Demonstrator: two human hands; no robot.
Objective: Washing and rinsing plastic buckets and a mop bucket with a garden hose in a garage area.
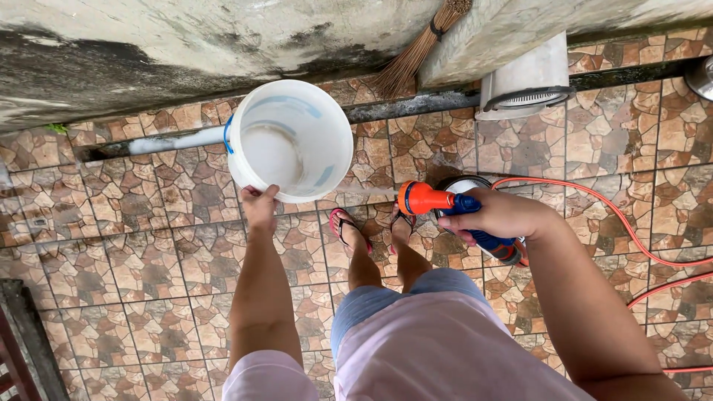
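Note:
My left hand [259,206] grips the near rim of a white plastic bucket [290,137], held tilted with its mouth toward me; a little water lies inside. My right hand [499,216] is closed around a blue spray nozzle [445,202] with an orange tip that points left toward the bucket. A thin jet of water runs from the tip toward the bucket's rim. An orange hose [616,215] trails from the nozzle off to the right. My feet in red sandals [349,226] stand on the tiles below.
Brown stone-pattern tiles [148,267] cover the floor. A stained concrete wall [148,52] with a drain gutter runs along the top. A straw broom [416,52] leans there, beside a white upturned container [527,78]. A round white object [464,186] lies under the nozzle.

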